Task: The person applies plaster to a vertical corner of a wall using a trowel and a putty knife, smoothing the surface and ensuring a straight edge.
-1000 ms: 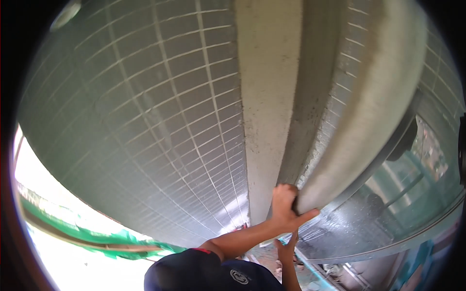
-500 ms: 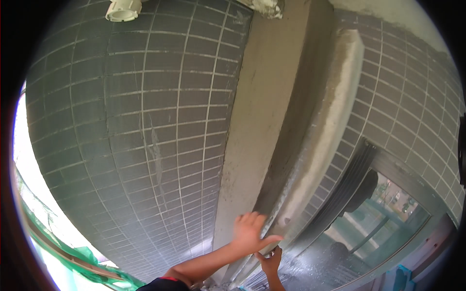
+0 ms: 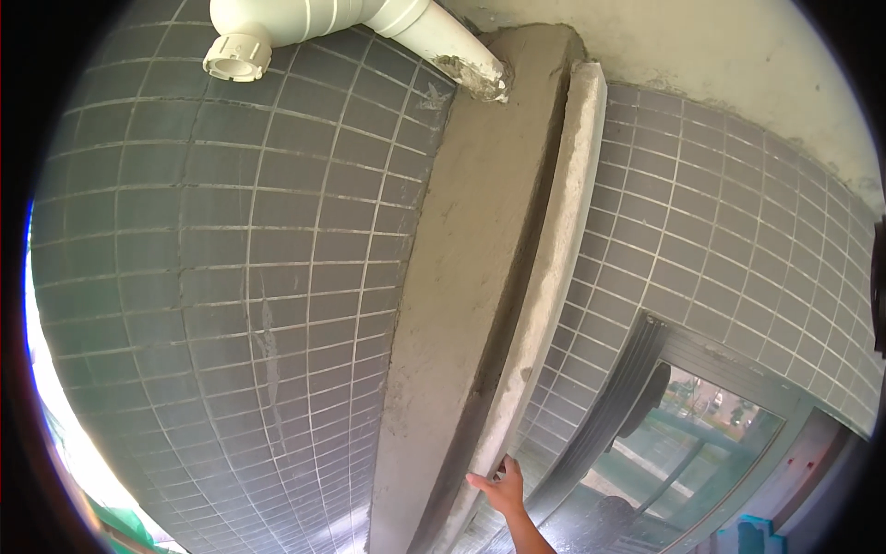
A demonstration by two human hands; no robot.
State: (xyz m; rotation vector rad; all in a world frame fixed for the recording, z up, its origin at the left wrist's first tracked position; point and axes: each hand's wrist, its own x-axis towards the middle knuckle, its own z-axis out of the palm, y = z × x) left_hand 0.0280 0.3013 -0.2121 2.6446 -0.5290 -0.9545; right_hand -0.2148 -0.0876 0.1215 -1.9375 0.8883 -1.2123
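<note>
A long, pale board (image 3: 544,268) with a rough, mortar-like edge stands nearly upright against the right side of a mortar-covered column (image 3: 443,277). Low on this board is my right hand (image 3: 503,487), its thumb on the left side and its fingers bent round the right. Between board and column runs a dark, narrow gap, widest along the middle. The board's top end reaches almost to the ceiling, and its bottom end lies outside the picture. My left hand does not show.
A white drain pipe (image 3: 314,17) with an open collar (image 3: 238,57) juts out at the top left and meets the column's top. Grey tiled walls (image 3: 305,194) flank the column. A metal-framed window (image 3: 683,443) is at the lower right, with a blue object (image 3: 752,535) below it.
My left hand, earlier beside the board, has left the view. The view has tilted upward, bringing in more pipe and ceiling. The board's top now sits closer to the column.
</note>
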